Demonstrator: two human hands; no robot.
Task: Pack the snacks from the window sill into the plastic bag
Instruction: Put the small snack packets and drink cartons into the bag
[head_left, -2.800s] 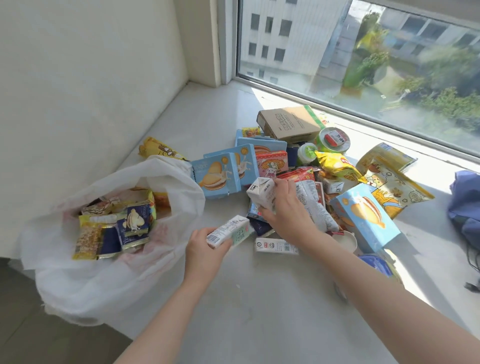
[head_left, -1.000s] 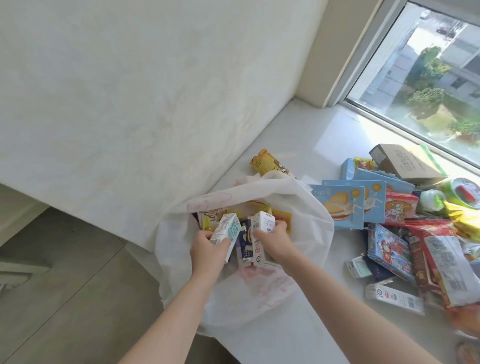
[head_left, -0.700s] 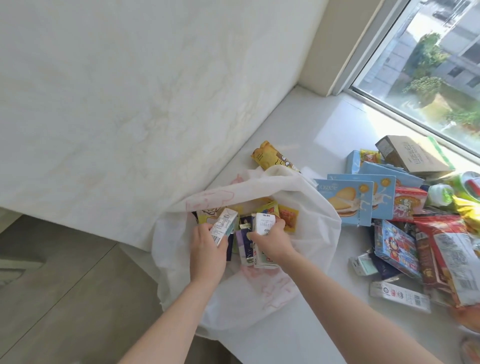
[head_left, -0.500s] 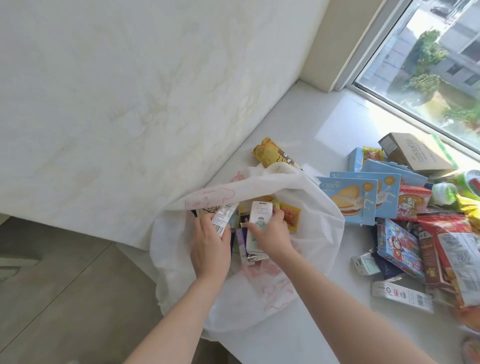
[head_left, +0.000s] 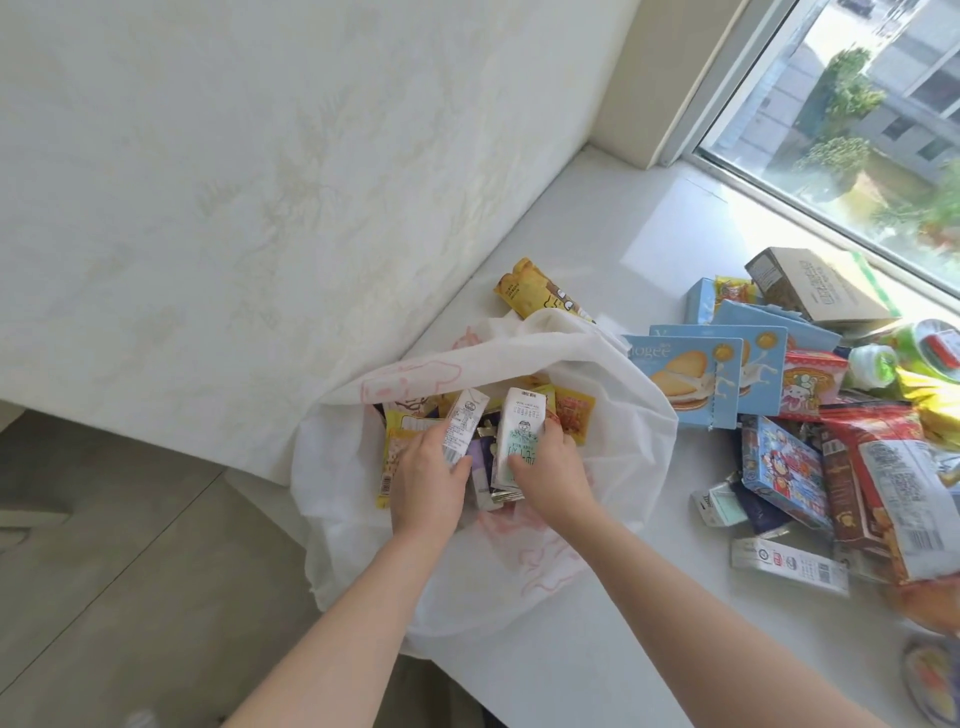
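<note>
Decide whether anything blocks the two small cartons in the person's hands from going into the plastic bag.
Nothing visible does. The left hand grips the left carton, the right hand the right carton; both sit within the open mouth of the plastic bag, directly above the packed snacks.

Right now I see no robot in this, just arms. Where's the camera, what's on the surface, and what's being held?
There is no machine here. These are a person's two bare hands, filmed by one wide-angle camera worn on the head and looking forward and down.

The left hand grips a small white carton. The right hand grips a green-printed carton. Both cartons are at the open mouth of the white plastic bag, which already holds packets.

To the right on the window sill lies the unpacked pile: blue biscuit boxes, a brown cardboard box, a red snack bag and a flat white carton. A yellow packet lies behind the bag.
</note>
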